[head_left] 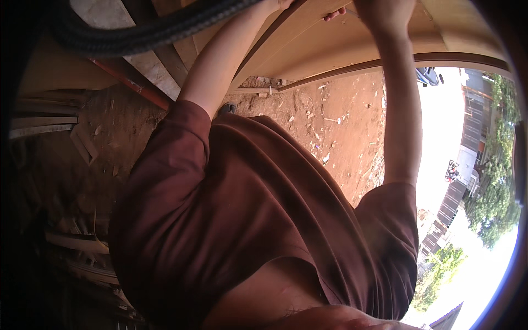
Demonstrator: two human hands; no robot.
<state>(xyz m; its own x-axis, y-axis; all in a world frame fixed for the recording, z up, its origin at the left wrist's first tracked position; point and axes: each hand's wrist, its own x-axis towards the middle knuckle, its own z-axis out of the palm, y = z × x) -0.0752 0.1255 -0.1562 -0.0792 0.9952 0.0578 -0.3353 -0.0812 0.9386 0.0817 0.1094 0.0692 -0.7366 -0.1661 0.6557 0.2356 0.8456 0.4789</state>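
Observation:
My left hand [284, 4] barely shows at the top edge, beside the dark edge strip of a large tan wooden panel [313, 52]. Its fingers are cut off by the picture's edge. Over the right part of the same panel is my right hand [385, 14], seen only from the wrist side, with the fingers out of sight. A few fingertips [334, 14] show against the panel to the left of it; I cannot tell whose hand they belong to. Whether either hand grips anything is hidden.
A thick black ribbed hose [148, 36] crosses the upper left, in front of wooden boards [146, 66] and a reddish bar [132, 85]. Stacked wood strips [44, 121] lie at left. Debris litters the dirt ground [324, 126]. Outside at right are a motorcycle [452, 171] and trees [495, 181].

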